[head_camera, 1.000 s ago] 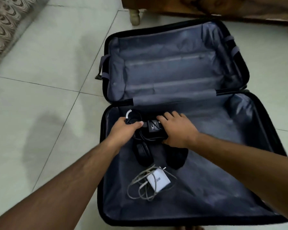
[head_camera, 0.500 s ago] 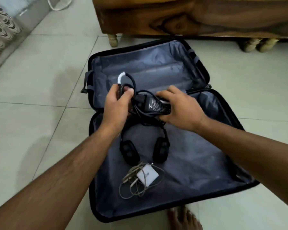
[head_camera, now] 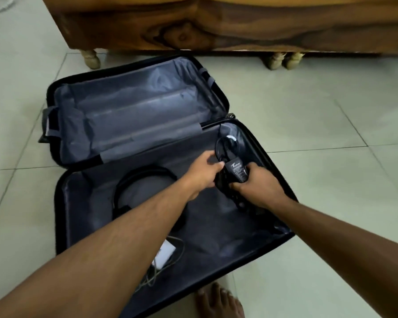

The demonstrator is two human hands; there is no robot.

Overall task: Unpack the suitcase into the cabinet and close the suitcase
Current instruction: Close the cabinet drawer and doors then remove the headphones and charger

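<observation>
Black suitcase (head_camera: 55, 226), grey lining (head_camera: 136, 111); white charger (head_camera: 164, 253); black headphones (head_camera: 145, 177).

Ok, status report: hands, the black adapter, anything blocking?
Both hands, left hand and right hand, grip black adapter and cord above open suitcase. Headphones, white charger still inside. Nothing blocking.

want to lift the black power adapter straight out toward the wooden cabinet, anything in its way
Nothing visible does. The black power adapter with its coiled cable is held by the left hand and right hand, above the open black suitcase's grey lining. Only bare tiled floor lies between it and the wooden cabinet. The cabinet's opening is out of view.
</observation>
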